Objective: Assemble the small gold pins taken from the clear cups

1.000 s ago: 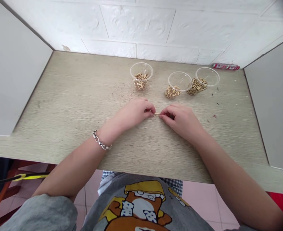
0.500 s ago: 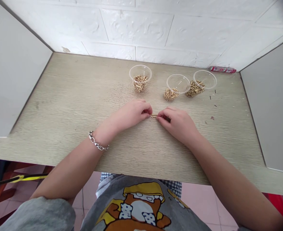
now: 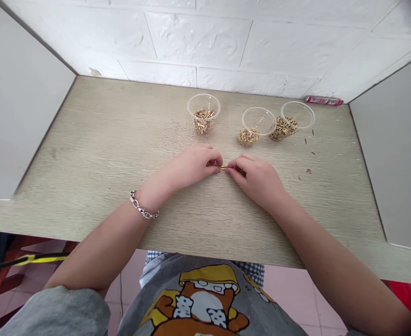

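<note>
My left hand point(image 3: 193, 163) and my right hand point(image 3: 256, 179) meet above the middle of a wood-grain tabletop point(image 3: 96, 154). Their fingertips pinch a small brass pin point(image 3: 222, 168) from opposite ends, and most of it is hidden by my fingers. Beyond my hands stand several clear plastic cups, each holding a heap of similar brass pins: one at the centre point(image 3: 203, 113), one to the right point(image 3: 258, 125), and one further right point(image 3: 297, 119). A silver chain bracelet point(image 3: 142, 211) circles my left wrist.
Fine dark specks and stray bits lie around the cups and toward the right. A red-and-silver tube point(image 3: 323, 101) lies against the white brick wall point(image 3: 198, 42). Pale side panels point(image 3: 19, 98) point(image 3: 390, 154) flank the tabletop, whose front edge runs below my forearms.
My fingertips have closed in toward each other around the brass pin, leaving less of it showing. The camera view has shifted slightly, and the cups have not visibly moved on the table.
</note>
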Demonstrator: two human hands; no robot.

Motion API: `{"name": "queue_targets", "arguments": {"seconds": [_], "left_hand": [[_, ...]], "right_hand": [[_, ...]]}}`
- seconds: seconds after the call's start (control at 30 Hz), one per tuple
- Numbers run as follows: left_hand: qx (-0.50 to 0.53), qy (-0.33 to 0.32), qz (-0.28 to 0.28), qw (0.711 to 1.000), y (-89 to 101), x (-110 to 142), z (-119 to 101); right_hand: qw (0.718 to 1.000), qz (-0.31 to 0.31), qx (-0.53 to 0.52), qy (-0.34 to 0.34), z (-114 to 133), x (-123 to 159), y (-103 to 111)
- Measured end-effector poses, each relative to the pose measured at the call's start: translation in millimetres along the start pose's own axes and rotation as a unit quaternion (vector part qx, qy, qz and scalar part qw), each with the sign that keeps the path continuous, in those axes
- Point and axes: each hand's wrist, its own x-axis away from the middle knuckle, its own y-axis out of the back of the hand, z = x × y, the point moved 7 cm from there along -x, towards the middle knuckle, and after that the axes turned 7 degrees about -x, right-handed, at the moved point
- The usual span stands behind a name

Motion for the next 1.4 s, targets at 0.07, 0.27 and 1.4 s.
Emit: {"name": "queue_targets", "arguments": {"seconds": [0.07, 0.27, 1.4], "left_hand": [[-0.001, 0.001, -0.001, 1.0, 0.1, 0.2, -0.2], [0.0, 0.001, 0.002, 1.0, -0.5, 0.0, -0.6], [-0.033, -0.017, -0.014, 0.999, 3.1, 3.9, -0.2]], "right_hand": [[1.0, -0.004, 0.002, -0.002, 0.3, -0.1, 0.4], [1.0, -0.01, 0.0, -0.014, 1.1, -0.1, 1.3], [1.0, 0.001, -0.017, -0.006, -2.0, -2.0, 1.8]]}}
